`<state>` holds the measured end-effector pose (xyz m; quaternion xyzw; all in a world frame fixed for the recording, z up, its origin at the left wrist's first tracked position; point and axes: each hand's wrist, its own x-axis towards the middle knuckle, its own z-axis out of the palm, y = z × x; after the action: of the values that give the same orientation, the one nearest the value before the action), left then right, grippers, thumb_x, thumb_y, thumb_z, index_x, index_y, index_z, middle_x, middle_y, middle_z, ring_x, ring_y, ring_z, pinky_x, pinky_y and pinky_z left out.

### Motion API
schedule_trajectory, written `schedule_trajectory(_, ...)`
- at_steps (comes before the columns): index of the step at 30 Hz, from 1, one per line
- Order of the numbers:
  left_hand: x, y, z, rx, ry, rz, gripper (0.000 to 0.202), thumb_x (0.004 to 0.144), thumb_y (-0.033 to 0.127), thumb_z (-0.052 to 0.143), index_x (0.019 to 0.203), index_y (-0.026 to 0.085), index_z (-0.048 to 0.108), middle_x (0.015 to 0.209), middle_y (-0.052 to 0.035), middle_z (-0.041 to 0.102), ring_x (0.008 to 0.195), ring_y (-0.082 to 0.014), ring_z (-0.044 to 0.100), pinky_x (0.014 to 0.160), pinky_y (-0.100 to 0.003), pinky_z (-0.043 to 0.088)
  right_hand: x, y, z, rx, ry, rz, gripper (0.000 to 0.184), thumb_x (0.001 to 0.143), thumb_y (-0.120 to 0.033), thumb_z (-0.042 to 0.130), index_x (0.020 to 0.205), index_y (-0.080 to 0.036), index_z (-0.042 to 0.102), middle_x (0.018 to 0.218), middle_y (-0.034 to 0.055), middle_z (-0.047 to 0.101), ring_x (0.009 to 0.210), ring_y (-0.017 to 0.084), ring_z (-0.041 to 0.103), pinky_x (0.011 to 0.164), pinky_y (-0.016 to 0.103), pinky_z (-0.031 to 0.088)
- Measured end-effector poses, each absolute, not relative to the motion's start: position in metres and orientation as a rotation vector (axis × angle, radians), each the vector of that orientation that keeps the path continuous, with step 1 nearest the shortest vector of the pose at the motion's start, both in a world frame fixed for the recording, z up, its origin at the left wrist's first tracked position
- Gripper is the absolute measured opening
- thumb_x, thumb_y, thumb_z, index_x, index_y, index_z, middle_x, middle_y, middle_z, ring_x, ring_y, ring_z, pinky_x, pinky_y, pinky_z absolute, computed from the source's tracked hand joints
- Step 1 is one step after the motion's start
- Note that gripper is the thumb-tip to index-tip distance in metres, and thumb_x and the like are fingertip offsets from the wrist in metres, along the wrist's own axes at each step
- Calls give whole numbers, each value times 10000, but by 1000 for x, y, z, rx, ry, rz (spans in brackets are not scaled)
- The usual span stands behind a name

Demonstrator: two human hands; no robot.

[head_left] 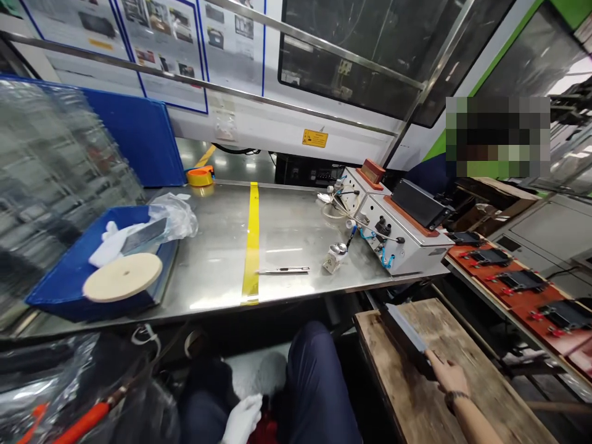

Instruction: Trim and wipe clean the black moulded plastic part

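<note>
My right hand (448,377) is bare, with a band at the wrist, and grips the near end of a long dark flat part (406,338). The part lies slanted on a worn wooden board (467,376) to the right of my knees. My left hand (243,419) wears a white glove and rests low between my legs, touching something red (261,433). Whether it holds that red thing is not visible. Both hands are below and in front of the steel table (287,228).
The table carries a yellow tape stripe (252,240), a slim metal knife (283,270), a white control box (398,237) with cables, a tape roll (200,177) and a blue tray (65,293) with a cream disc (123,276). Red fixtures (522,290) with black parts line the right.
</note>
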<state>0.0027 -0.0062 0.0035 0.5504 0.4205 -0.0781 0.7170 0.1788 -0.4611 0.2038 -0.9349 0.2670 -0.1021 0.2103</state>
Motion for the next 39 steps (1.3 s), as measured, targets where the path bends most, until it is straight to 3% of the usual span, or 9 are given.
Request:
schedule_trajectory(4, 8, 0, 7, 1238, 940, -140, 468, 416, 561, 801, 651, 180, 665, 457, 16, 483, 431, -158, 473, 463, -289, 355, 169, -433, 216, -2738, 549, -16, 697, 831, -658, 658, 1276, -124, 605, 1039, 148, 739, 907, 286, 731, 861, 494, 597)
schedule_trajectory(7, 9, 15, 32, 1301, 912, -4, 555, 506, 604, 753, 813, 142, 744, 822, -123, 745, 777, -285, 694, 747, -405, 559, 165, -381, 228, -2792, 157, 83, 840, 758, -708, 627, 1387, -160, 536, 1178, 171, 719, 1085, 349, 706, 950, 513, 570)
schedule_trajectory(9, 7, 24, 70, 1392, 906, 154, 528, 647, 576, 701, 929, 131, 749, 1066, -162, 753, 1058, -323, 679, 1018, -441, 505, 164, -337, 233, -2790, -130, 122, 828, 752, -689, 608, 1398, -179, 521, 1268, 157, 690, 1176, 351, 665, 1018, 510, 538)
schedule_trajectory(12, 4, 22, 146, 1540, 864, 371, 363, 863, 468, 593, 1039, 189, 745, 1186, -113, 720, 1154, -271, 637, 1117, -403, 436, 159, -265, 235, -2737, -493, 183, 779, 772, -631, 598, 1394, -168, 522, 1267, 149, 685, 1160, 343, 659, 1031, 521, 530)
schedule_trajectory(16, 13, -8, 224, 2055, 419, 267, 426, 863, 324, 663, 1274, 216, 692, 1330, -131, 672, 1245, -328, 600, 1139, -457, 422, 136, -182, 234, -2627, -875, 225, 727, 759, -508, 632, 1368, -120, 554, 1187, 164, 701, 1100, 345, 663, 1011, 535, 541)
schedule_trajectory(19, 20, -22, 234, 2275, 605, -31, 361, 901, 196, 515, 1199, 114, 702, 1197, -237, 691, 1125, -411, 643, 1024, -572, 460, 119, -142, 239, -2558, -1094, 241, 678, 711, -455, 693, 1302, -131, 624, 1153, 154, 717, 1067, 362, 672, 967, 554, 561)
schedule_trajectory(24, 7, 0, 226, 1776, 836, -28, 234, 784, 303, 726, 976, 171, 716, 982, -126, 761, 947, -329, 709, 822, -425, 529, 169, -115, 253, -2476, -1258, 253, 421, 926, -598, 569, 1160, -275, 705, 1093, 28, 757, 977, 223, 717, 889, 399, 594)
schedule_trajectory(30, -17, 28, 249, 1044, 678, 90, 427, 697, 310, 854, 1068, 119, 763, 1120, -120, 773, 1074, -301, 712, 950, -396, 552, 298, -80, 231, -2610, -1167, 24, 345, 972, -346, 561, 1230, -129, 633, 1295, 150, 645, 1255, 296, 568, 1099, 559, 438)
schedule_trajectory(39, -25, 37, 265, 952, 647, 189, 503, 688, 315, 894, 1128, 113, 759, 1185, -145, 753, 1136, -337, 698, 1009, -436, 543, 302, -110, 220, -2506, -852, 305, 433, 803, -531, 575, 1050, -182, 647, 945, 199, 711, 793, 315, 658, 739, 505, 524)
